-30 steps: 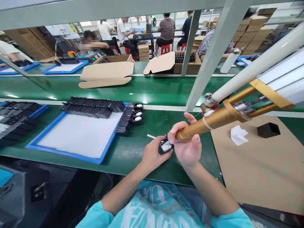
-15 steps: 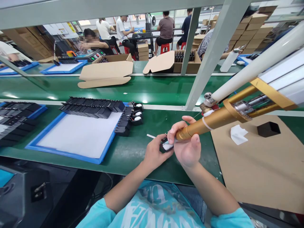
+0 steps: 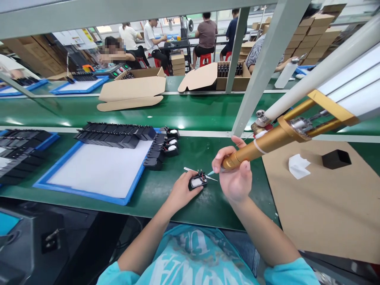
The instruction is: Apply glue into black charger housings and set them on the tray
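My left hand (image 3: pixel 182 191) is closed round a small black housing (image 3: pixel 199 182) with a white pad and thin red wires in it, just above the green bench. My right hand (image 3: pixel 234 174) grips the front end of a gold dispensing gun (image 3: pixel 252 152), with its fingers wrapped round the barrel. A pale blue nozzle tip (image 3: pixel 210 173) points from the gun toward the housing, a little to its right. A thin pale strip (image 3: pixel 211 178) lies on the bench, partly behind the housing; I cannot make out what it is.
To the left, a blue-rimmed tray (image 3: pixel 129 194) carries rows of black housings (image 3: pixel 113 134). Cardboard (image 3: pixel 320 213) at the right bears a white paper scrap (image 3: pixel 298 166) and a black box (image 3: pixel 336 159). A grey metal post (image 3: pixel 267 67) rises beyond. Co-workers sit across the line.
My left hand has moved left with the black housing, away from the gun, so the nozzle tip and the housing's inside now show. My right hand and the gun have barely shifted.
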The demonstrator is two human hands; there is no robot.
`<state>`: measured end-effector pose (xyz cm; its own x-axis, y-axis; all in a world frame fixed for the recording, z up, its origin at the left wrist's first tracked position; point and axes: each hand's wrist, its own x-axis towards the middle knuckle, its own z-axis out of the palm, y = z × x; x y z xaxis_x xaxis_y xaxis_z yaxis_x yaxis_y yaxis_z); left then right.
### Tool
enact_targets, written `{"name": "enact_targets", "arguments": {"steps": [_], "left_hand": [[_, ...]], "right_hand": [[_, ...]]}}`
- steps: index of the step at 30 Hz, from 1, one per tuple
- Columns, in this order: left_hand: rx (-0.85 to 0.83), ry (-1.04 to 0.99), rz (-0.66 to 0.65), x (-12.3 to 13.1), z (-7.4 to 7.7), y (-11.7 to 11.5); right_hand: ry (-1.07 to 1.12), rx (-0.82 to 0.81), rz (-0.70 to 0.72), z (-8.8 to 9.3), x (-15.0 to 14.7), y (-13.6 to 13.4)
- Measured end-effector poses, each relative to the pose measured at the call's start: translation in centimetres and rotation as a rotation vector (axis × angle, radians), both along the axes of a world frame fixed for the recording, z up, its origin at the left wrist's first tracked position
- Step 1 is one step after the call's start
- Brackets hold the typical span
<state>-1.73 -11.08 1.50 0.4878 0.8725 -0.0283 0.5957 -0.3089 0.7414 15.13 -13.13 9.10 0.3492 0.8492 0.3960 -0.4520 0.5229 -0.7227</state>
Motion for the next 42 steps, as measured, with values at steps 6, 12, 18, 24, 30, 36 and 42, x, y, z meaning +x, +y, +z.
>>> {"name": "enact_targets", "arguments": {"steps": [6, 12, 18, 24, 30, 36, 42], "left_hand": [[-0.159, -0.167, -0.049, -0.1, 0.2, 1.7], [-0.170, -0.291, -0.076, 1.4, -0.3, 2.3], [0.029, -0.214, -0.151, 1.6, -0.3, 2.1], [0.278, -0.044, -0.328, 0.1, 1.1, 1.6], [0.433, 0.073, -0.273, 0.1, 0.9, 0.8], [0.418, 0.049, -0.200, 0.4, 0.0, 0.4], [0.337, 0.083, -0.218, 0.3, -0.2, 1.2]], "right_hand": [[-0.006, 0.008, -0.003, -0.1, -0.1, 0.0], [0.034, 0.072, 0.032, -0.3, 0.1, 0.0], [0.042, 0.071, 0.033, -0.3, 0.0, 0.0], [0.032, 0.051, 0.036, -0.3, 0.0, 0.0], [0.052, 0.085, 0.053, -0.3, 0.3, 0.1], [0.036, 0.050, 0.037, -0.2, 0.3, 0.1], [0.033, 0.052, 0.031, -0.2, 0.3, 0.2]]}}
